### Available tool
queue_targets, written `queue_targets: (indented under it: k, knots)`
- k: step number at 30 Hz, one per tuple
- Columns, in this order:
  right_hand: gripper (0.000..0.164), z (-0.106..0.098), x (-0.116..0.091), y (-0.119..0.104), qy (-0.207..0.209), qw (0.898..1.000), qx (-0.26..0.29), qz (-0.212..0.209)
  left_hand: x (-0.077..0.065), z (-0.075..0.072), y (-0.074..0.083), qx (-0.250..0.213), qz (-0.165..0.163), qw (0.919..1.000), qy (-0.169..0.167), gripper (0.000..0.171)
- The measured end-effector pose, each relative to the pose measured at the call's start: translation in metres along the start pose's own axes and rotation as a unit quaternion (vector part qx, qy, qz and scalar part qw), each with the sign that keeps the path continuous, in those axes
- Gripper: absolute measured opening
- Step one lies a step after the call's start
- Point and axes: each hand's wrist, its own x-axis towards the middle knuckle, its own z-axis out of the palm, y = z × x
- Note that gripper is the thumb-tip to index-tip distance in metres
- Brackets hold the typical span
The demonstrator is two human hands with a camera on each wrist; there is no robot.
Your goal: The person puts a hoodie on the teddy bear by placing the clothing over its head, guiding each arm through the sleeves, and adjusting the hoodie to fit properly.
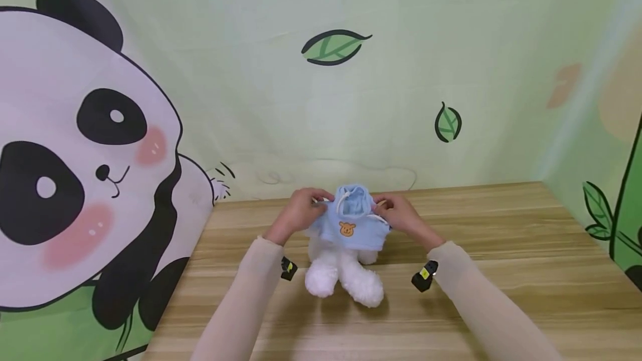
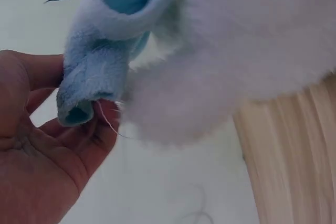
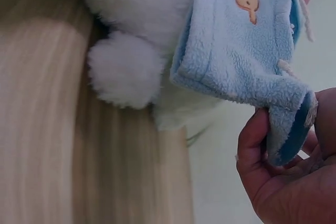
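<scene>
Panda [image 1: 115, 166], printed on backdrop [image 1: 241, 82], far left. Left hand [image 1: 304, 211]: fingers grip one sleeve of garment [image 1: 360, 235]. Garment is light blue with bear patch, between the hands, screening upper part of toy [image 1: 362, 286]. Toy: white plush, on wooden table [image 1: 501, 227]. Right hand [image 1: 401, 215]: thumb and fingers grip other sleeve.
</scene>
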Motion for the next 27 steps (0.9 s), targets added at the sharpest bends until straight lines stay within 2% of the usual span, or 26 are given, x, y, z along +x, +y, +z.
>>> queue_targets:
  k: [7, 12, 15, 18, 21, 24, 27]
  knots:
    - [0.021, 0.017, 0.004, 0.012, -0.008, 1.0, 0.002, 0.029, -0.003, 0.009, -0.012, 0.053, 0.047, 0.9973, 0.02, 0.019]
    - [0.023, 0.024, 0.003, 0.015, 0.002, 1.0, -0.003, 0.028, -0.008, 0.01, -0.021, 0.068, 0.02, 0.9975, 0.001, 0.023]
    - [0.03, 0.025, 0.0, 0.017, -0.008, 1.0, 0.005, 0.025, -0.011, 0.011, -0.027, 0.072, 0.002, 0.9972, -0.022, 0.029]
    - [0.04, 0.024, -0.003, 0.019, -0.051, 0.997, 0.047, 0.03, -0.012, 0.01, -0.034, 0.062, 0.006, 0.9976, -0.032, 0.029]
    - [0.048, 0.022, -0.006, 0.021, -0.107, 0.989, 0.09, 0.036, -0.014, 0.008, -0.04, 0.038, 0.003, 0.9988, -0.03, 0.028]
    - [0.056, 0.021, -0.008, 0.024, -0.152, 0.983, 0.098, 0.028, -0.015, 0.006, -0.046, 0.025, -0.01, 0.9991, -0.033, 0.028]
    - [0.063, 0.022, -0.01, 0.026, -0.172, 0.98, 0.093, 0.027, -0.016, 0.005, -0.053, 0.008, -0.024, 0.9989, -0.04, 0.028]
